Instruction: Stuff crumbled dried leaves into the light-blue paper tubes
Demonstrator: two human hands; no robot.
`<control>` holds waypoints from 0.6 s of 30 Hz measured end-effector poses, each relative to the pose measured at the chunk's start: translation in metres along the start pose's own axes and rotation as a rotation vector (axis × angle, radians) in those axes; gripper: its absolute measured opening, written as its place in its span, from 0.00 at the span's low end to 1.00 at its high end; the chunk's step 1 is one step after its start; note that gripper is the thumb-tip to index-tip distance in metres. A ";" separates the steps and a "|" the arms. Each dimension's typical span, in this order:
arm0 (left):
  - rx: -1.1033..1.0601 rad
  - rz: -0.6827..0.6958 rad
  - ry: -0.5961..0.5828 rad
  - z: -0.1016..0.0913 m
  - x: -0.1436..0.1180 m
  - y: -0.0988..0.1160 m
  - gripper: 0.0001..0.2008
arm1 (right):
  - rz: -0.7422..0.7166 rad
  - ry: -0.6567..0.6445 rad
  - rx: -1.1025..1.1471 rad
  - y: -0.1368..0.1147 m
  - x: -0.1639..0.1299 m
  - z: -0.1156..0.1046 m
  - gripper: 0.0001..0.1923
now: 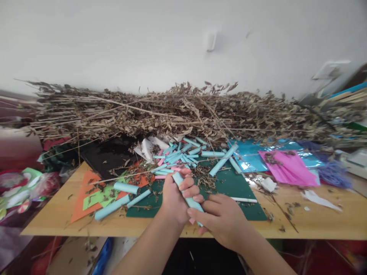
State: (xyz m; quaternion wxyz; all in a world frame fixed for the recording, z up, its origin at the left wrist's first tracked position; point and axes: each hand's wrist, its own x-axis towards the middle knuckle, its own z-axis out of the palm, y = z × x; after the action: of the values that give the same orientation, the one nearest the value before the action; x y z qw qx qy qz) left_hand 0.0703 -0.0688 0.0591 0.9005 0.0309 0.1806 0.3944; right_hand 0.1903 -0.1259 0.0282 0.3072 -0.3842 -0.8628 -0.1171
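Both arms reach in from below and meet over the green mat (pixel 241 191), where the left hand (pixel 175 196) and the right hand (pixel 222 219) curl their fingers tight around one blue paper roll (pixel 186 193), tilted between them.

A light blue paper roll (pixel 187 196) is seen against a dark green cutting mat (pixel 235 187). Orange paper (pixel 86 191), pink paper (pixel 289 168), shiny blue foil (pixel 252 156) and brown dried branches (pixel 183 110) are shown.
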 end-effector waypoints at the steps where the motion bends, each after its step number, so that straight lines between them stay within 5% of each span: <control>1: -0.011 -0.019 0.002 -0.002 0.000 0.000 0.09 | 0.007 -0.013 0.013 -0.001 -0.002 0.000 0.10; 8: 0.078 -0.147 -0.157 0.029 0.026 0.022 0.15 | 0.046 -0.100 0.043 0.021 0.023 -0.015 0.10; 15: -0.043 -0.210 -0.035 -0.034 0.036 0.018 0.10 | 0.078 -0.024 0.149 0.013 0.001 0.029 0.10; 18: 0.001 -0.079 -0.063 -0.030 0.038 0.025 0.12 | 0.215 0.007 0.424 0.017 -0.010 0.036 0.20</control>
State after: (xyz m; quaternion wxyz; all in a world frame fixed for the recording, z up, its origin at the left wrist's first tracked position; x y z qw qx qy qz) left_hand 0.0660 -0.0263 0.0244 0.9206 0.0368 0.1533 0.3573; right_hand 0.1918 -0.1043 -0.0070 0.3947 -0.4003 -0.8211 0.0989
